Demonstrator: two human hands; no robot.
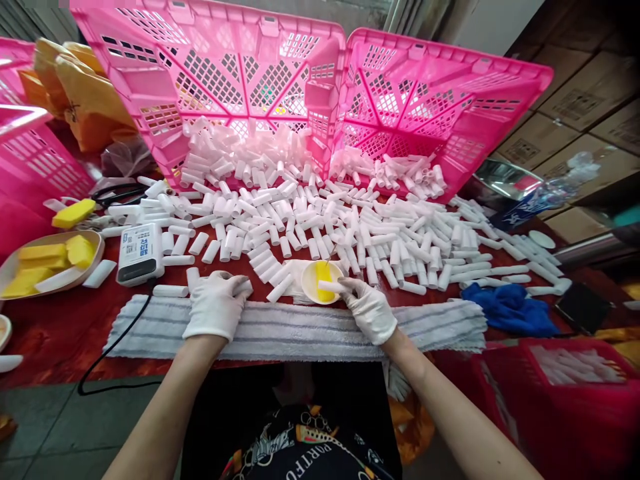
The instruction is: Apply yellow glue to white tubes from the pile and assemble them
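My right hand [371, 310], in a white glove, pinches a short white plastic tube [331, 287]. The tube's free end lies over a strip of yellow sponge [323, 272] in a small white bowl [308, 283]; whether it touches the sponge I cannot tell. To the left, my gloved left hand [214, 305] rests at the striped towel's [300, 330] back edge. Its thumb and fingers close round another white tube [244, 287], mostly hidden by the glove. Loose white tubes [280, 213] lie heaped beyond both hands.
Two pink crates [320, 100] lie tipped with their openings toward me, tubes spilling out. On the left are a white device [141, 253] with a black cable and a dish [100, 248] of yellow sponges. A blue cloth [510, 309] and a red bin [540, 407] are on the right.
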